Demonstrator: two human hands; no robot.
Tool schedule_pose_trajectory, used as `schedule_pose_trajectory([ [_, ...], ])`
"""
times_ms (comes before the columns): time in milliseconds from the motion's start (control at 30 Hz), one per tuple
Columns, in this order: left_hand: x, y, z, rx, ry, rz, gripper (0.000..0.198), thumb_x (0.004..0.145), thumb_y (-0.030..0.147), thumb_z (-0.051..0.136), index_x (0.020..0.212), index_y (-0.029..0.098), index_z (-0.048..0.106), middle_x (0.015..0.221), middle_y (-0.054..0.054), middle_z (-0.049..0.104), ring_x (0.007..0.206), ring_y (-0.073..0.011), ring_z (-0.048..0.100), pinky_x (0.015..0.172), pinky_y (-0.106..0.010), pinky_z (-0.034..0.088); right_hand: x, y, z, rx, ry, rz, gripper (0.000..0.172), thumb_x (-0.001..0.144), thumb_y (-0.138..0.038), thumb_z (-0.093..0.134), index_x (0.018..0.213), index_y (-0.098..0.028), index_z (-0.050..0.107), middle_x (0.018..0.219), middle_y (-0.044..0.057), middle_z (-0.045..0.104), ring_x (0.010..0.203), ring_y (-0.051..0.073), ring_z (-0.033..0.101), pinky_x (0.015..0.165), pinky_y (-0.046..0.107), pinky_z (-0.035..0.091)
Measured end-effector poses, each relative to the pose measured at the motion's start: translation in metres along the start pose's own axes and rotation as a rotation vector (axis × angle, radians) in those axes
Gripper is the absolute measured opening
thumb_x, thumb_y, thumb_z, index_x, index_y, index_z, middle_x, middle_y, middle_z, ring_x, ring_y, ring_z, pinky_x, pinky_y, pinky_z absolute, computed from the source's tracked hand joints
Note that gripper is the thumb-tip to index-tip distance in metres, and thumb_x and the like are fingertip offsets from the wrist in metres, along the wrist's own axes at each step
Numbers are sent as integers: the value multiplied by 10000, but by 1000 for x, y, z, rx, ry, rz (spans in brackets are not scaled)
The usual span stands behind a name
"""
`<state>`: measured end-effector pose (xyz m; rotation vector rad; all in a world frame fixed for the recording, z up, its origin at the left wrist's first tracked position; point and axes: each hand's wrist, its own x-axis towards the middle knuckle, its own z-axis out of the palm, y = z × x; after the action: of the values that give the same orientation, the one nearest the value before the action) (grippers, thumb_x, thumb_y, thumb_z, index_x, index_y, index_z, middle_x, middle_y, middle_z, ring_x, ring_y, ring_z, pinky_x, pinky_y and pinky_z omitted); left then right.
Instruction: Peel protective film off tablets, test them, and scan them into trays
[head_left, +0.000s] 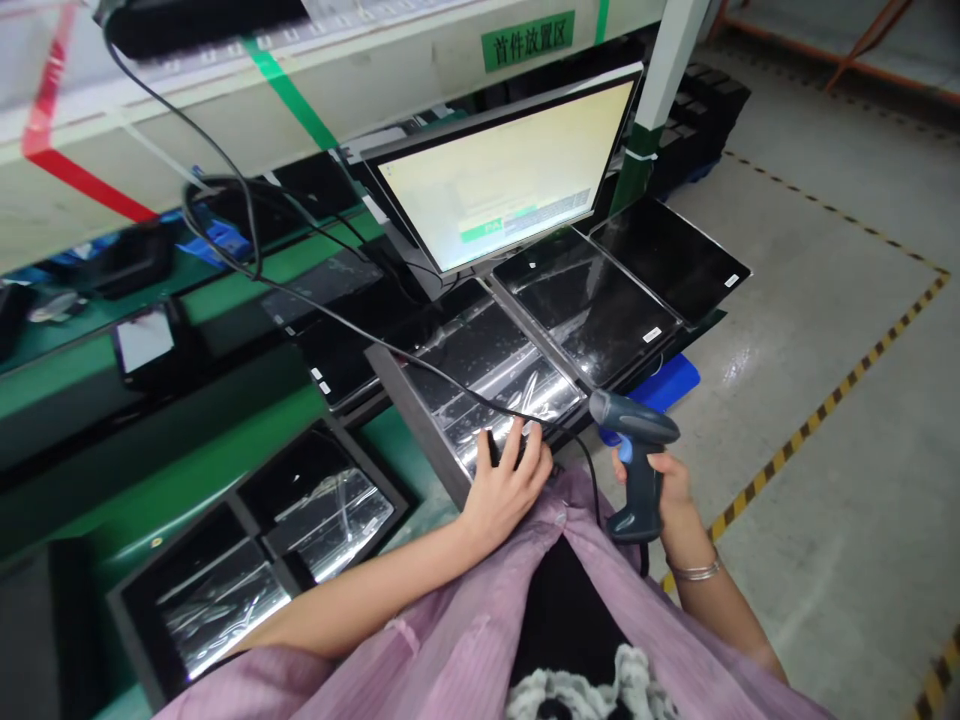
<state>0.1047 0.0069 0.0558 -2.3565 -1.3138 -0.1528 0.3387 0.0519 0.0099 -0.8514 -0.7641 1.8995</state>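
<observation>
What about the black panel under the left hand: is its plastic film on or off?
On: the black panel under the left hand shows creased, shiny clear film across its face.

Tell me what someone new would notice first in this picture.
A lit monitor stands near the centre, above rows of dark, film-covered panels. At lower right, the right hand holds a dark gray barcode scanner by its grip, while the left hand rests on the nearest panel. Black-and-yellow floor tape runs along the floor at right.
</observation>
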Motion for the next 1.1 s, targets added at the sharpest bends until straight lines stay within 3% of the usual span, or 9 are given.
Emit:
schedule_pose_trajectory([
  [133, -20, 7, 7, 16, 99, 19, 281, 861, 96, 475, 1015, 183, 693, 1132, -125, 675, 1085, -258, 596, 1111, -608, 234, -2, 10, 2, 25, 6, 6, 305, 556, -460, 598, 711, -199, 624, 549, 31, 563, 483, 186, 485, 460, 323, 386],
  [233, -38, 11, 4, 59, 125, -124, 257, 837, 96, 551, 1020, 196, 700, 1018, -100, 698, 981, -221, 610, 1155, -582, 111, -5, 15, 5, 39, 15, 22, 271, 568, -415, 606, 731, -200, 624, 582, 32, 567, 496, 185, 488, 467, 325, 405],
  [400, -51, 23, 11, 74, 235, -298, 201, 803, 216, 700, 1002, 193, 705, 885, -79, 670, 875, -193, 585, 1162, -462, 144, -3, 20, 4, 72, 19, 34, 327, 581, -497, 569, 741, -214, 598, 565, 19, 488, 478, 158, 393, 433, 304, 351],
  [500, -51, 31, 19, 101, 262, -369, 246, 814, 276, 698, 1052, 213, 686, 894, -87, 640, 889, -208, 560, 1128, -484, 190, -1, 21, 5, 88, 57, 12, 438, 599, -592, 505, 836, -239, 609, 571, 10, 430, 488, 155, 308, 416, 293, 274],
  [667, -35, 37, 23, 97, 244, -428, 253, 829, 293, 681, 1068, 211, 675, 947, -101, 642, 930, -233, 535, 1087, -509, 195, 4, 14, 14, 156, 89, 2, 456, 643, -566, 480, 974, -282, 613, 613, 0, 414, 489, 145, 187, 415, 281, 209],
  [800, -13, 30, 15, 66, 239, -478, 68, 859, 229, 643, 895, 183, 677, 936, -81, 659, 931, -210, 530, 1036, -458, 222, 10, 6, 15, 24, 69, -7, 468, 604, -559, 511, 949, -263, 624, 605, 11, 449, 501, 159, 303, 413, 279, 270],
  [967, -2, 9, 6, -87, 143, -517, 148, 890, 223, 563, 775, 160, 632, 945, -126, 634, 972, -256, 546, 926, -473, 324, 3, -8, 0, -137, 114, -12, 312, 626, -470, 605, 820, -227, 618, 651, 34, 578, 536, 174, 483, 463, 296, 404],
  [1033, -4, -1, 10, -82, 191, -518, 138, 881, 231, 575, 780, 153, 629, 940, -133, 625, 967, -257, 557, 907, -460, 354, -5, -19, -5, -212, 123, 13, 337, 637, -355, 698, 943, -234, 623, 801, 38, 646, 618, 184, 552, 533, 309, 469],
  [1100, -7, -10, 17, -59, 233, -494, 124, 875, 221, 580, 783, 155, 628, 931, -129, 624, 949, -249, 572, 896, -449, 375, -11, -32, -6, -402, 99, 28, 547, 639, -258, 767, 1148, -268, 565, 1046, 48, 650, 807, 213, 604, 670, 341, 517],
])
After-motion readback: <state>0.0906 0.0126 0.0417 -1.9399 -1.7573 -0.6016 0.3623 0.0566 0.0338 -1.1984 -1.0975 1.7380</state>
